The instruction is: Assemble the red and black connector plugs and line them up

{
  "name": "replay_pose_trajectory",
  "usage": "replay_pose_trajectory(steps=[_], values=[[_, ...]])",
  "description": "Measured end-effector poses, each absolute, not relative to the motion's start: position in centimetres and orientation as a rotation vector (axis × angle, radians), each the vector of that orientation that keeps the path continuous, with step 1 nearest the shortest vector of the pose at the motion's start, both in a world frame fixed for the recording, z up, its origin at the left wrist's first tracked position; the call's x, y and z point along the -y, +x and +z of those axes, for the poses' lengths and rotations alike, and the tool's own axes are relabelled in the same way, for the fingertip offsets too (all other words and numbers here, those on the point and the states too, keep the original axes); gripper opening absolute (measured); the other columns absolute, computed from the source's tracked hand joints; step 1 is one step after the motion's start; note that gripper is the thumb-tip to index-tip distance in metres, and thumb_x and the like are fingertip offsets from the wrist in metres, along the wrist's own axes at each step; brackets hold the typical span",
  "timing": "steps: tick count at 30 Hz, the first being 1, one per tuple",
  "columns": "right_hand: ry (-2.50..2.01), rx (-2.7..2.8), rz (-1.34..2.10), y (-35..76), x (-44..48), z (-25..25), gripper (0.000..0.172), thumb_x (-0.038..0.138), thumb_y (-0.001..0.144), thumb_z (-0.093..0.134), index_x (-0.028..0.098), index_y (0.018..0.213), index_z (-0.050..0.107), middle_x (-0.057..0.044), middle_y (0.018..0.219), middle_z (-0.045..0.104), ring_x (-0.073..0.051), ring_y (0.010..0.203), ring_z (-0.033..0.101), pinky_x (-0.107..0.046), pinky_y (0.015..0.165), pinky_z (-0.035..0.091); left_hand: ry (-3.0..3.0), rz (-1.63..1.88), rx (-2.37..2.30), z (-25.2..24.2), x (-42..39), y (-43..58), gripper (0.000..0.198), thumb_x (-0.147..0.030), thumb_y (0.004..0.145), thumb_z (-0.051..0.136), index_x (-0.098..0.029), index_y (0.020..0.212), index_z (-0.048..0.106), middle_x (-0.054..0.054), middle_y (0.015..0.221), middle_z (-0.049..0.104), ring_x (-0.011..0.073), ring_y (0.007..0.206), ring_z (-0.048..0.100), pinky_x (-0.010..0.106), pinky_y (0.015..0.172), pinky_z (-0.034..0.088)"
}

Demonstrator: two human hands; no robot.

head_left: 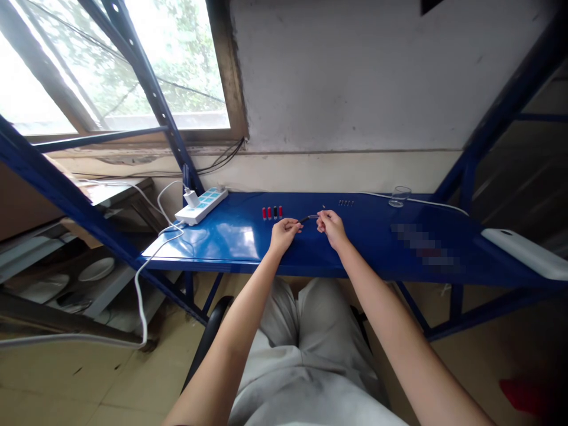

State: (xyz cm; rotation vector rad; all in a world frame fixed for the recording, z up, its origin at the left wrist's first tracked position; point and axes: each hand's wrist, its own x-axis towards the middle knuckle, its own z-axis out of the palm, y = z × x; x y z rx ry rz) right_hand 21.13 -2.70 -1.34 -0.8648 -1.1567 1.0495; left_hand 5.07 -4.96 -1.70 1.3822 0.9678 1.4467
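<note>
Over the blue table (239,236), my left hand (284,232) is closed in a pinch on a short, slim black rod (304,220). From the rod's right end a thin, pale, silvery stem (313,216) runs to my right hand (331,226), whose fingers are closed round its far end. What sits inside the right fingertips is hidden. Just beyond my left hand stand several short cylinders (269,213), red and black with silvery lower ends. A tiny piece (323,206) lies past my right fingers, and several small metal pieces (346,203) form a row farther back.
A white power strip (203,205) with a plug and cable occupies the table's left end. Toward the back right is a clear glass cup (399,196), near a white cable (437,204). A white oblong object (526,253) lies at the right edge. Blue metal posts flank the table.
</note>
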Motion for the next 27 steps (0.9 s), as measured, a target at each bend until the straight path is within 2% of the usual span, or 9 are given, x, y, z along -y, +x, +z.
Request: replay_pose_trajectory(steps=[6,15,27], values=[[-0.847,1.210,1.067,21.04,2.61,-1.73,0.037,0.054,0.069,0.061,0.021,0.077,0.046,0.008,0.045,0.046,-0.006,0.037,0.036,-0.021,0.040,0.028,1.344,1.507,-0.980,-1.82,4.71,4.98,0.030,-0.035,0.067,0.069,-0.011,0.083,0.060,0.010,0.077,0.070,0.0158,0.064,0.066,0.029,0.067,0.052],[-0.820,1.291,1.326,20.79,3.19,-1.32,0.041,0.055,0.064,0.066,0.021,0.074,0.045,0.009,0.042,0.043,-0.006,0.037,0.035,-0.022,0.040,0.027,1.429,1.353,-0.953,-1.26,5.51,5.02,0.032,-0.038,0.065,0.071,-0.012,0.081,0.061,0.007,0.070,0.069,0.0180,0.067,0.067,0.026,0.063,0.050],[-0.827,1.339,1.325,20.90,2.88,-1.90,0.039,0.054,0.066,0.065,0.020,0.077,0.048,0.009,0.044,0.045,-0.006,0.037,0.036,-0.021,0.040,0.028,1.454,1.371,-0.939,-1.86,5.08,5.01,0.030,-0.036,0.066,0.069,-0.013,0.083,0.062,0.007,0.071,0.068,0.0171,0.066,0.066,0.025,0.061,0.050]])
